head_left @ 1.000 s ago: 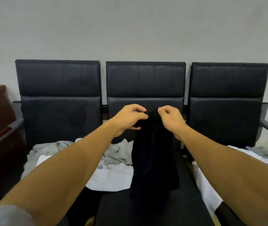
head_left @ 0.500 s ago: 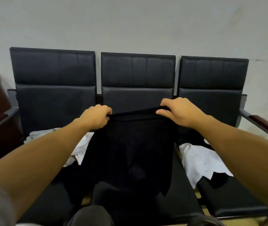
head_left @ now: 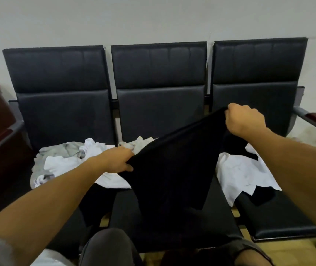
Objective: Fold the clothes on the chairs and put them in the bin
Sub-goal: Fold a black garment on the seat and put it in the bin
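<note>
Nearest, the black garment (head_left: 172, 175) hangs over the middle chair (head_left: 159, 112), its lower end draping toward the person's knees. Its top edge runs as a slanted line, low at the left, high at the right. The left hand (head_left: 117, 160) pinches the low corner just above the white clothes (head_left: 67, 164); farther back, the right hand (head_left: 244, 120) clutches the raised corner. Levelling that edge likely means lifting the left corner. No bin shows.
</note>
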Action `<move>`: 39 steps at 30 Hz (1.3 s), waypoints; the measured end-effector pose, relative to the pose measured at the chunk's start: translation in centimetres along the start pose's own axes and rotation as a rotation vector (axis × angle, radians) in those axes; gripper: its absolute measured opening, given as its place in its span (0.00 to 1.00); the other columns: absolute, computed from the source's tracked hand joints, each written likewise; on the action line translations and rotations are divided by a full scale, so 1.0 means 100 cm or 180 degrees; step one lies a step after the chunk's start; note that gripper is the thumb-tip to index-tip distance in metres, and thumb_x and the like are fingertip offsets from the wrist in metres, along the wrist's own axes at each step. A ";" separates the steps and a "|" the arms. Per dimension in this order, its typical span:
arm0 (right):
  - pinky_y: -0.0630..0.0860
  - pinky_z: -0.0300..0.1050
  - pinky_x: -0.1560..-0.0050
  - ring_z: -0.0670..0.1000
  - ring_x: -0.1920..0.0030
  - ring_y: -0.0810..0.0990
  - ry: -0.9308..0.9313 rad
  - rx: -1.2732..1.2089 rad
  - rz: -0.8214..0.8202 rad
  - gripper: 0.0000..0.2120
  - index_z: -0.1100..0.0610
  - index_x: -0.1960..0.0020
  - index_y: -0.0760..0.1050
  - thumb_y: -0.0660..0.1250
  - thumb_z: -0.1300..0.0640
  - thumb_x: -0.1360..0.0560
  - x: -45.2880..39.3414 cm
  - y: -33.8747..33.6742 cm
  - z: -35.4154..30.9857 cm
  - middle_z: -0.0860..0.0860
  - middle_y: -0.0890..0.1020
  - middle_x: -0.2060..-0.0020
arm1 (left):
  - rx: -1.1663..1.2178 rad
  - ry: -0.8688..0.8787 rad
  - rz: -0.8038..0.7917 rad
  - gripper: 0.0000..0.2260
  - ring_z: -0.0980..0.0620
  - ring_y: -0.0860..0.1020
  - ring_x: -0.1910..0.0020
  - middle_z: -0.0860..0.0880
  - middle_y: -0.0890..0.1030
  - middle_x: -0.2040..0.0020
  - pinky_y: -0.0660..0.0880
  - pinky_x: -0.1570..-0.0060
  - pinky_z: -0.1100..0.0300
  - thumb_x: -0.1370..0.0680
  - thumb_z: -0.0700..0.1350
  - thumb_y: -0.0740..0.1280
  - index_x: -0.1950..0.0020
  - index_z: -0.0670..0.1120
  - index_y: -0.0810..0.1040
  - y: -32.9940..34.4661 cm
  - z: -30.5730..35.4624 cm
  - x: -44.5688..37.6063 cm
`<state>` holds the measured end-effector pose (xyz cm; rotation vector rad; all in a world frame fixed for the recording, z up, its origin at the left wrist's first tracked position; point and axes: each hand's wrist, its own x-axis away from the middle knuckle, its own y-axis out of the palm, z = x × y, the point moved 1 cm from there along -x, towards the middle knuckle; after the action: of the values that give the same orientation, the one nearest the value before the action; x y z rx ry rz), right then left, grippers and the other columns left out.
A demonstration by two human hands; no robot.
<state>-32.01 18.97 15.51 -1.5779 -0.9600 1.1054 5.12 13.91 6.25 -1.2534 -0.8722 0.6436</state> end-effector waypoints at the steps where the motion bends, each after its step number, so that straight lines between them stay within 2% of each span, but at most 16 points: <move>1: 0.72 0.56 0.53 0.64 0.53 0.75 0.0150 -0.0190 0.0016 0.10 0.56 0.49 0.68 0.52 0.52 0.16 0.001 0.003 0.003 0.58 0.75 0.53 | -0.0190 -0.0198 0.0005 0.12 0.51 0.74 0.51 0.57 0.73 0.54 0.69 0.49 0.59 0.20 0.51 0.69 0.41 0.46 0.78 0.001 -0.008 -0.002; 4: 0.71 0.55 0.53 0.62 0.55 0.74 0.0617 -0.0993 0.0126 0.11 0.58 0.49 0.68 0.52 0.52 0.16 -0.001 0.014 0.019 0.58 0.74 0.55 | -0.0502 -0.0813 -0.0056 0.12 0.46 0.78 0.43 0.49 0.80 0.43 0.73 0.44 0.53 0.20 0.52 0.66 0.40 0.48 0.78 0.004 -0.028 -0.004; 6: 0.78 0.53 0.55 0.60 0.58 0.79 0.0893 -0.1735 0.0162 0.12 0.58 0.47 0.71 0.52 0.52 0.16 -0.003 0.019 0.027 0.58 0.80 0.56 | -0.0275 -0.1099 0.0100 0.09 0.45 0.78 0.43 0.49 0.80 0.46 0.73 0.49 0.54 0.18 0.50 0.65 0.41 0.49 0.78 0.002 -0.032 -0.002; 8: 0.79 0.48 0.63 0.54 0.62 0.82 0.1147 -0.2694 0.0054 0.12 0.55 0.43 0.73 0.52 0.54 0.15 0.000 0.020 0.026 0.58 0.84 0.59 | 0.0499 -0.1298 0.0653 0.06 0.46 0.83 0.52 0.48 0.81 0.51 0.76 0.56 0.55 0.18 0.43 0.64 0.44 0.49 0.79 -0.002 -0.031 -0.002; 10: 0.79 0.46 0.64 0.52 0.59 0.84 0.1170 -0.3617 -0.0009 0.11 0.51 0.43 0.74 0.53 0.54 0.14 0.003 0.019 0.014 0.57 0.85 0.55 | 0.1488 -0.1444 0.1408 0.14 0.46 0.84 0.64 0.45 0.84 0.55 0.80 0.63 0.54 0.20 0.34 0.61 0.50 0.52 0.80 -0.017 -0.021 -0.003; 13: 0.83 0.47 0.57 0.52 0.50 0.84 0.0894 -0.4382 0.0328 0.12 0.50 0.45 0.79 0.57 0.56 0.15 0.008 0.002 -0.013 0.53 0.84 0.49 | 0.3020 -0.1094 0.2469 0.21 0.42 0.85 0.58 0.46 0.85 0.56 0.84 0.56 0.48 0.24 0.27 0.60 0.55 0.51 0.83 -0.056 0.006 -0.003; 15: 0.84 0.48 0.54 0.52 0.49 0.85 0.0713 -0.4708 0.0426 0.10 0.51 0.48 0.82 0.61 0.56 0.17 0.011 -0.013 -0.030 0.53 0.85 0.50 | 0.3887 -0.0684 0.2930 0.20 0.47 0.85 0.58 0.49 0.85 0.60 0.82 0.58 0.54 0.24 0.26 0.61 0.55 0.49 0.83 -0.086 0.034 0.002; 16: 0.84 0.47 0.54 0.51 0.51 0.85 0.0563 -0.4843 0.0226 0.09 0.51 0.49 0.83 0.63 0.54 0.17 0.016 -0.019 -0.039 0.52 0.86 0.52 | 0.4174 -0.0466 0.3028 0.18 0.50 0.83 0.59 0.50 0.85 0.60 0.80 0.60 0.58 0.23 0.26 0.62 0.54 0.47 0.83 -0.099 0.050 0.009; 18: 0.82 0.45 0.57 0.50 0.54 0.85 0.0143 -0.4871 -0.0541 0.08 0.53 0.50 0.83 0.65 0.53 0.18 0.029 -0.028 -0.056 0.50 0.86 0.55 | 0.4506 -0.0039 0.2874 0.15 0.50 0.82 0.58 0.48 0.85 0.58 0.77 0.61 0.60 0.23 0.27 0.64 0.51 0.45 0.83 -0.114 0.078 0.016; 22: 0.82 0.44 0.55 0.48 0.59 0.81 -0.0499 -0.4556 -0.1926 0.05 0.52 0.51 0.82 0.68 0.53 0.21 0.056 -0.035 -0.072 0.51 0.83 0.58 | 0.4601 0.0683 0.1930 0.09 0.52 0.81 0.65 0.48 0.82 0.62 0.78 0.65 0.61 0.22 0.29 0.68 0.52 0.43 0.79 -0.114 0.120 0.039; 26: 0.82 0.51 0.48 0.52 0.56 0.83 -0.0905 -0.4337 -0.2761 0.09 0.53 0.50 0.84 0.72 0.50 0.26 0.072 -0.037 -0.067 0.53 0.84 0.57 | 0.4362 0.1034 0.1043 0.10 0.51 0.79 0.66 0.45 0.80 0.61 0.75 0.67 0.60 0.22 0.29 0.67 0.56 0.44 0.78 -0.112 0.133 0.056; 31: 0.84 0.44 0.61 0.51 0.61 0.85 -0.0873 -0.3987 -0.3557 0.10 0.60 0.47 0.82 0.69 0.55 0.24 0.077 -0.018 -0.059 0.55 0.84 0.59 | 0.4242 0.1252 -0.0152 0.11 0.51 0.80 0.62 0.43 0.80 0.59 0.80 0.61 0.62 0.24 0.27 0.67 0.57 0.42 0.79 -0.097 0.129 0.050; 33: 0.84 0.45 0.58 0.52 0.59 0.85 -0.0725 -0.3774 -0.3591 0.11 0.61 0.45 0.82 0.68 0.55 0.23 0.072 0.000 -0.058 0.56 0.85 0.58 | 0.4169 0.1121 -0.0381 0.11 0.49 0.80 0.60 0.43 0.80 0.58 0.80 0.57 0.60 0.23 0.26 0.67 0.56 0.42 0.79 -0.084 0.122 0.033; 35: 0.84 0.49 0.48 0.55 0.53 0.85 -0.0499 -0.3694 -0.3214 0.14 0.62 0.41 0.81 0.69 0.53 0.21 0.061 0.021 -0.058 0.57 0.86 0.52 | 0.4115 0.0837 -0.0139 0.10 0.49 0.80 0.59 0.44 0.81 0.59 0.79 0.54 0.58 0.23 0.27 0.68 0.56 0.42 0.79 -0.072 0.112 0.012; 37: 0.82 0.49 0.45 0.54 0.48 0.86 -0.0038 -0.3845 -0.2435 0.14 0.59 0.40 0.82 0.68 0.52 0.20 0.038 0.039 -0.057 0.56 0.86 0.47 | 0.4045 0.0387 0.0502 0.10 0.49 0.81 0.61 0.44 0.82 0.61 0.80 0.56 0.58 0.23 0.28 0.68 0.58 0.42 0.79 -0.069 0.098 -0.017; 39: 0.82 0.46 0.49 0.52 0.49 0.86 0.0513 -0.4256 -0.1421 0.10 0.57 0.42 0.81 0.66 0.53 0.19 0.009 0.046 -0.053 0.56 0.85 0.44 | 0.3934 -0.0095 0.1312 0.10 0.48 0.81 0.61 0.45 0.82 0.63 0.81 0.59 0.60 0.23 0.28 0.69 0.59 0.42 0.78 -0.082 0.076 -0.042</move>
<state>-26.32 17.34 11.62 -2.1878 -2.0044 -0.1283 -3.93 12.77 13.95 -0.2682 -0.0993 1.2626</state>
